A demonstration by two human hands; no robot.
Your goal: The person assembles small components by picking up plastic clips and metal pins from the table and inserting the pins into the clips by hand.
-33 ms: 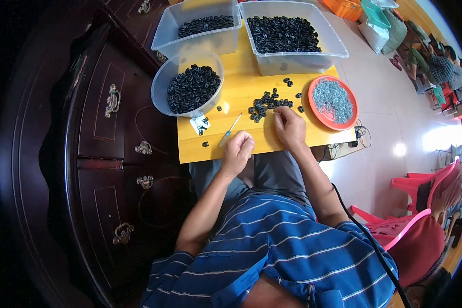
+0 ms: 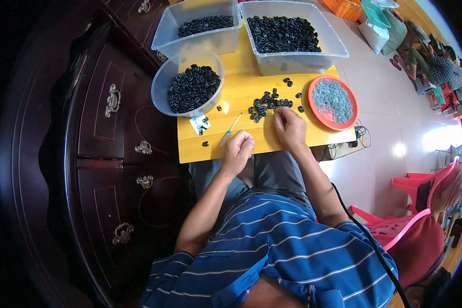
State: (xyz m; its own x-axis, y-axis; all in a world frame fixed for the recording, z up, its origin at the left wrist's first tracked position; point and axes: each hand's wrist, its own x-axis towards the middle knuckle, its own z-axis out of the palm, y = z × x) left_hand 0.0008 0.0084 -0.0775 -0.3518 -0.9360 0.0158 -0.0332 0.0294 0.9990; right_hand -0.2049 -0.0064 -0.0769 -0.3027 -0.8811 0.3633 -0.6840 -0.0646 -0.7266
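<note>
My left hand (image 2: 238,151) is curled closed at the table's front edge, beside a screwdriver (image 2: 226,137) with a light blue handle; whatever its fingers may hold is hidden. Farther right, my right hand (image 2: 291,128) has thumb and fingers drawn together at the near side of a loose pile of small black oval plastic parts (image 2: 262,109). Anything in that pinch is too small or covered to make out. A red round tray (image 2: 355,110) of small silvery metal pieces (image 2: 332,101) lies to the right of the pile.
A clear round tub (image 2: 158,102) and two clear bins, one at back left (image 2: 164,43) and one at back right (image 2: 339,50), hold black parts on the yellow table (image 2: 190,151). Dark drawers (image 2: 100,108) flank the left side. Pink chairs (image 2: 405,226) and seated people are at right.
</note>
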